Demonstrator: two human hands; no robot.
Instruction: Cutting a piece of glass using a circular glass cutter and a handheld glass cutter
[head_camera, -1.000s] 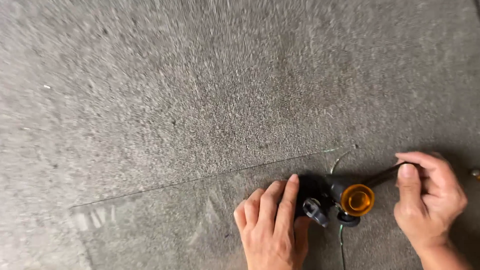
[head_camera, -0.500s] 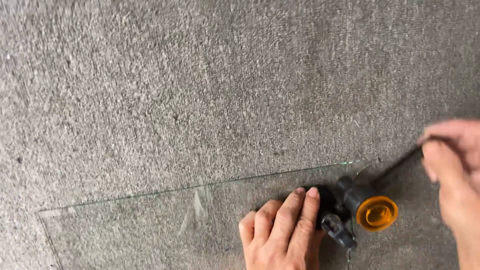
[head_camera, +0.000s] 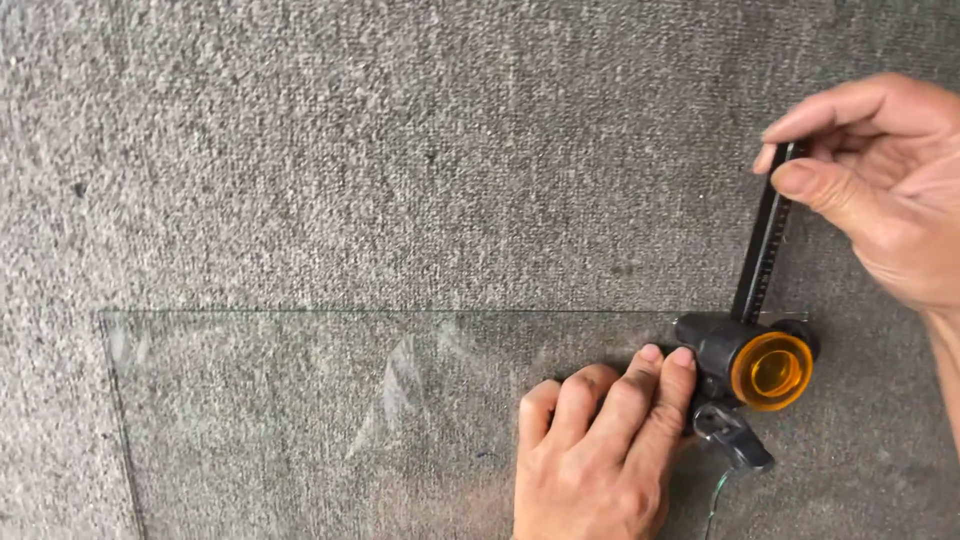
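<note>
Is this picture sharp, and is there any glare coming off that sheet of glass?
Head view: sharp overall, with even, soft light and no hard shadows. The glass sheet shows pale smeary reflections near its middle but no strong glare; the carpet reads clearly through it. The left hand, right hand and the orange-capped tool are in focus.
</note>
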